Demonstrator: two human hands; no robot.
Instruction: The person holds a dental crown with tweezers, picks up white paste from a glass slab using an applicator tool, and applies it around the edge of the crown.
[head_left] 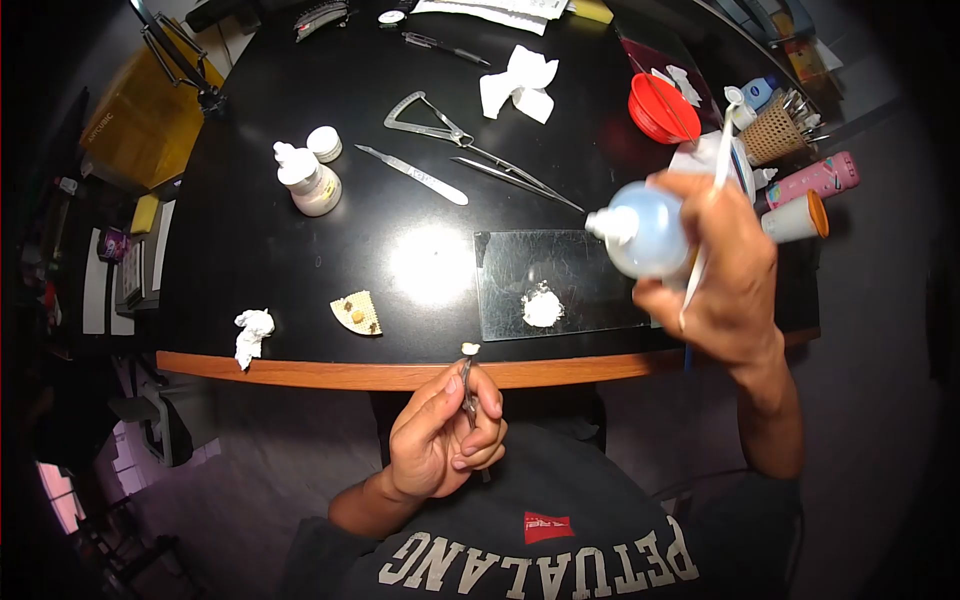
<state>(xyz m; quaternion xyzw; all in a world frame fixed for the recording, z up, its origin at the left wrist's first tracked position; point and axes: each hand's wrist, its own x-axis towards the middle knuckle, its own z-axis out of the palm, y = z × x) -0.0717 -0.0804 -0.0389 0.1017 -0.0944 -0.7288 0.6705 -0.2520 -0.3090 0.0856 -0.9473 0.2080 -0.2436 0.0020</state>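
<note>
My left hand [445, 435] is closed on a small dark metal clamp [469, 388], its tip up with a small whitish piece [470, 349] on it, just over the table's wooden edge. My right hand [730, 270] grips a translucent bluish bottle [648, 232] with a white nozzle pointing left, and a thin pale stick [724, 150] runs along the same hand. Below and left of the bottle, a glass plate [505, 270] bears a mound of white powder [542, 306].
Left are a dropper bottle [310, 185], a white jar [324, 144] and a honeycomb piece [357, 313]. A scalpel [415, 176], tweezers [520, 181] and a caliper [430, 125] lie further back. A red bowl [662, 108] and a pink bottle [815, 180] stand right.
</note>
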